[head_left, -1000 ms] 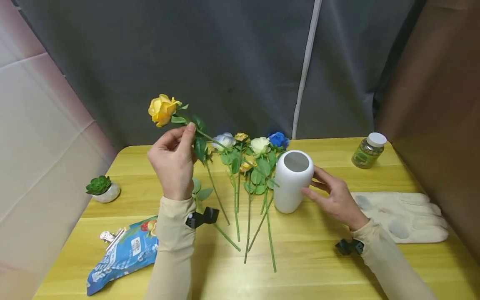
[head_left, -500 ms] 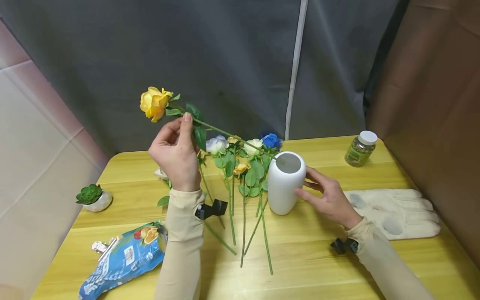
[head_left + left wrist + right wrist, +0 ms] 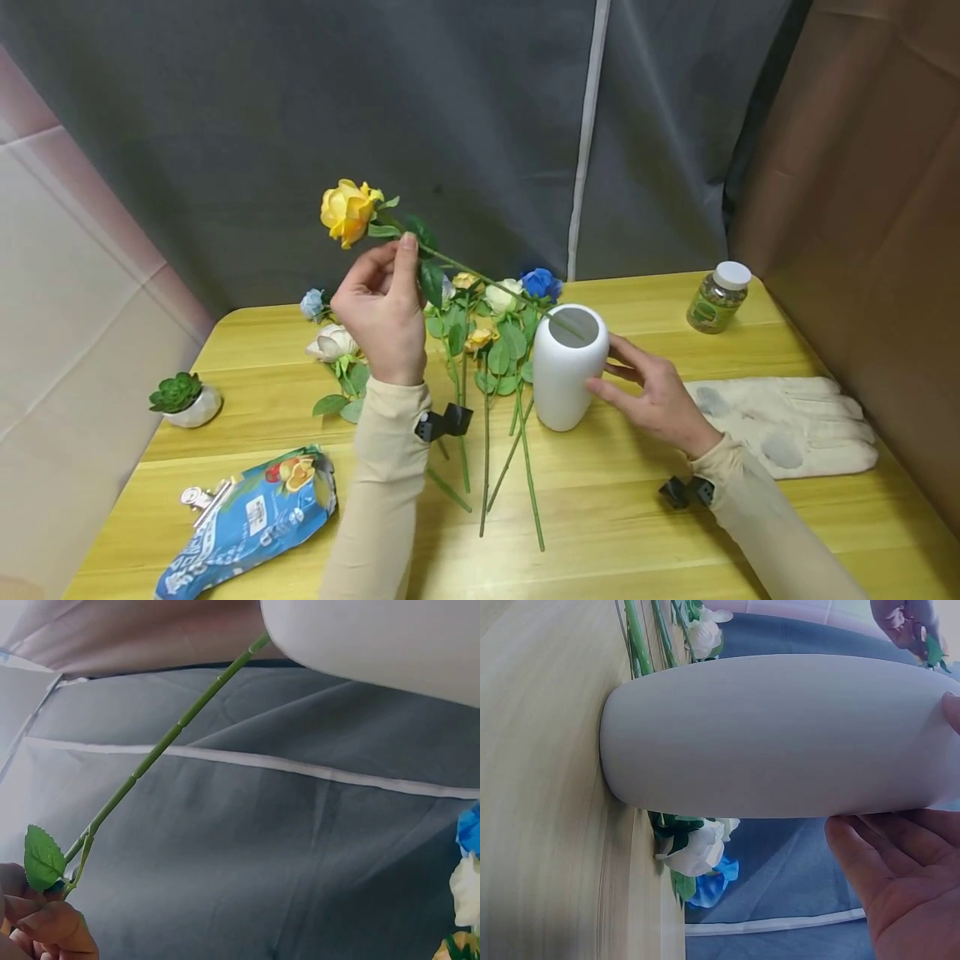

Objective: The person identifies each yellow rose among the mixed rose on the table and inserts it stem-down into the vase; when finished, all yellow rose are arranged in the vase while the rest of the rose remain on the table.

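Note:
My left hand [image 3: 386, 321] pinches a yellow rose [image 3: 348, 213] just below its bloom, thumb and fingers on the stem. The stem slants down to the right, and its lower end lies inside the mouth of a white vase [image 3: 564, 387]. In the left wrist view, the green stem [image 3: 157, 754] runs from the fingers up to the vase rim. My right hand [image 3: 660, 404] holds the upright vase from its right side, thumb in front and fingers behind. The right wrist view has the vase [image 3: 772, 739] standing on the wooden table.
Several roses, among them a blue rose [image 3: 542, 284] and a white rose [image 3: 333, 342], lie left of and behind the vase. A blue snack bag [image 3: 251, 521] and a potted succulent [image 3: 197, 404] are at left. A jar [image 3: 718, 298] and a work glove [image 3: 787, 425] are at right.
The yellow rose's stem end has come from left of the vase, over the rim, into its mouth. My left hand has lately shifted right with it. The right hand keeps its hold.

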Demonstrator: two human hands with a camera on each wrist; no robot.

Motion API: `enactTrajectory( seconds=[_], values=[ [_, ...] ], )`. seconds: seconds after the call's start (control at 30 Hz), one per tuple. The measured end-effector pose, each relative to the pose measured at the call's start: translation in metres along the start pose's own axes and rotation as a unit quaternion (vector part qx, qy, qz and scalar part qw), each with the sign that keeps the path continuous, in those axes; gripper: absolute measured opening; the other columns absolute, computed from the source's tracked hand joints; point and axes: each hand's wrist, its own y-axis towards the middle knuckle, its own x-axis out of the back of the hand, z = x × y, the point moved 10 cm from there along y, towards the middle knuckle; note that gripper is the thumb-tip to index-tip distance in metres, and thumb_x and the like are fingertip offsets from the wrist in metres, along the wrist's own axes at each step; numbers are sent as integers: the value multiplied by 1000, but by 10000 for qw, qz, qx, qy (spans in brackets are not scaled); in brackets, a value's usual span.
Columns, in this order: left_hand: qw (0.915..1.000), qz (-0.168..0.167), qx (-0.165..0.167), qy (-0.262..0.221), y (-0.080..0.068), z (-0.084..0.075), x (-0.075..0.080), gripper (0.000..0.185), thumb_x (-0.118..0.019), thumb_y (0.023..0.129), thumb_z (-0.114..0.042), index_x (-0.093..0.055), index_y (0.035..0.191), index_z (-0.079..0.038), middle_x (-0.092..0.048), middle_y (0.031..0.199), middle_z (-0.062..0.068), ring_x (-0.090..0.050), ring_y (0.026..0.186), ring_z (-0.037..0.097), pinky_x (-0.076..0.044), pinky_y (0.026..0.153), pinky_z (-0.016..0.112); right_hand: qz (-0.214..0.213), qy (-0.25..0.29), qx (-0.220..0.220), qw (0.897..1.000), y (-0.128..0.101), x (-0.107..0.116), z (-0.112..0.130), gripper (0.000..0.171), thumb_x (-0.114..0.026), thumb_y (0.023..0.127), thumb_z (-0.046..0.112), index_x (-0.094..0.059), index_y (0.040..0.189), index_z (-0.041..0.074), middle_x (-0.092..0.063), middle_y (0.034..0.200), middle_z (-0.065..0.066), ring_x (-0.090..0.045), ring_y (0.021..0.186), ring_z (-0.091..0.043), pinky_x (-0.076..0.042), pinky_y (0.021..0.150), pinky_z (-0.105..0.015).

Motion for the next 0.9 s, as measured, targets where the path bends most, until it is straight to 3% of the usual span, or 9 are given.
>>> enactTrajectory(
  seconds=[0.37, 0.57, 0.7, 0.9],
  values=[
    [9966, 453, -534, 436, -18, -4, -23, 18, -77, 91, -7, -74, 88, 10, -59, 63, -13, -42, 51, 3, -34, 50, 19, 26, -8, -19, 10000, 0, 0, 0, 61, -74, 93, 4, -51, 148, 2, -58, 147, -18, -61, 130, -36, -55, 99, -37],
    [9945, 753, -545, 481, -26, -5, -35, 18, -77, 91, -7, -74, 88, 10, -63, 67, -13, -47, 50, 2, -36, 48, 18, 20, -9, -41, 10000, -1, 0, 0, 60, -74, 93, 4, -51, 148, 2, -58, 146, -17, -61, 129, -35, -55, 99, -36],
    [9917, 995, -593, 553, -33, -6, -43, 17, -77, 92, -9, -74, 89, 8, -63, 69, -7, -48, 51, 4, -37, 49, 19, 6, -20, -39, 10000, -2, 1, 0, 60, -74, 93, 4, -51, 148, 2, -59, 146, -18, -61, 129, -35, -55, 99, -36],
    [9813, 1522, -954, 692, -47, -9, -59, 15, -76, 92, -8, -73, 87, 6, -58, 64, 10, -45, 52, 7, -36, 50, 19, -9, -13, -25, 10000, -2, 1, 1, 59, -74, 93, 3, -52, 148, 2, -59, 146, -18, -61, 129, -35, -56, 98, -37]
  ],
)
